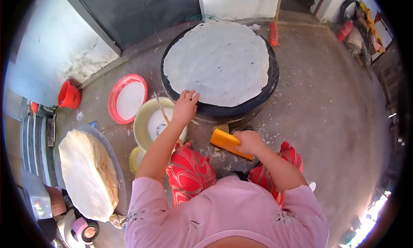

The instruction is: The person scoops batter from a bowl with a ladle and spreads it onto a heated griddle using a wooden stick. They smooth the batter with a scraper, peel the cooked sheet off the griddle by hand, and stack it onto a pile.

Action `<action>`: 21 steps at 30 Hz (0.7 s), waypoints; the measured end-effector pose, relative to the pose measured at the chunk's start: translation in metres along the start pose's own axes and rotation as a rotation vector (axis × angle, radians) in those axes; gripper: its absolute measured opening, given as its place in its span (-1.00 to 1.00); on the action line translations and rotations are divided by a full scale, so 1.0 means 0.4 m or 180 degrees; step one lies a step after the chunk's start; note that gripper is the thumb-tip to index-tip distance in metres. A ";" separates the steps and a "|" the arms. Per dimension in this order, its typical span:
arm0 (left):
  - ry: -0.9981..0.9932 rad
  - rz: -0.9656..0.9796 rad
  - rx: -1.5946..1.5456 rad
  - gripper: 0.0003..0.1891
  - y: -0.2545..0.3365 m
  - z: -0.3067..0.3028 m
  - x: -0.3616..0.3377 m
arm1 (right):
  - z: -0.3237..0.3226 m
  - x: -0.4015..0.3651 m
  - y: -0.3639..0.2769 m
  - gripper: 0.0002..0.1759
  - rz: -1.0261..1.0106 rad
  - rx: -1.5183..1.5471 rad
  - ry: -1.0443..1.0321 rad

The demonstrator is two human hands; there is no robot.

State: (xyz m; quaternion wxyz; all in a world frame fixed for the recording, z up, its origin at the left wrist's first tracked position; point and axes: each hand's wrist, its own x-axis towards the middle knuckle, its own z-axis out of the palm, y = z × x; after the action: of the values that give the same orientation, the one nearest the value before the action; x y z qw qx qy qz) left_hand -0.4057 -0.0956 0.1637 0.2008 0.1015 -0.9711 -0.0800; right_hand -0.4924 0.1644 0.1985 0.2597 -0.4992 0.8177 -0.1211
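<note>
A thin pale sheet of dough (217, 63) covers most of the round black griddle (272, 80) in front of me. My left hand (186, 106) reaches to the griddle's near left rim, its fingertips at the edge of the sheet. Whether the fingers grip anything there is too small to tell. My right hand (249, 143) is closed round a flat orange scraper (226, 140), held low between my knees and the griddle. Beside my left forearm stands a cream bowl (141, 129) of white stuff with a stick leaning in it.
At the left are a red basin (112, 99) of white powder, a red bucket (69, 95) and a stack of pale flatbreads (86, 175) on a grey tray (122, 183). A small yellow-green bowl (134, 160) sits by my left knee. A red-ended broom (274, 33) stands behind the griddle.
</note>
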 end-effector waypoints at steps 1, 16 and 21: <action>-0.0136 -0.0005 0.0193 -0.51 -0.017 0.032 0.016 | -0.006 0.000 -0.003 -0.66 -0.0005 -0.0001 -0.0055; 0.0256 0.0319 -0.0250 -0.96 -0.045 -0.023 0.321 | -0.018 0.003 0.022 -0.72 -0.0138 0.0100 0.0187; 0.0682 0.0670 -0.0260 -0.97 -0.017 -0.107 0.402 | -0.022 0.001 0.017 -0.74 -0.0139 0.0186 0.0267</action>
State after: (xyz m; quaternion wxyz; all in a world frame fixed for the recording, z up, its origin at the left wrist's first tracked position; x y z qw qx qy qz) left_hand -0.5318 -0.1438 0.2611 0.3144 -0.0013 -0.9453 -0.0866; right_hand -0.5025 0.1668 0.2028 0.2371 -0.5035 0.8129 -0.1714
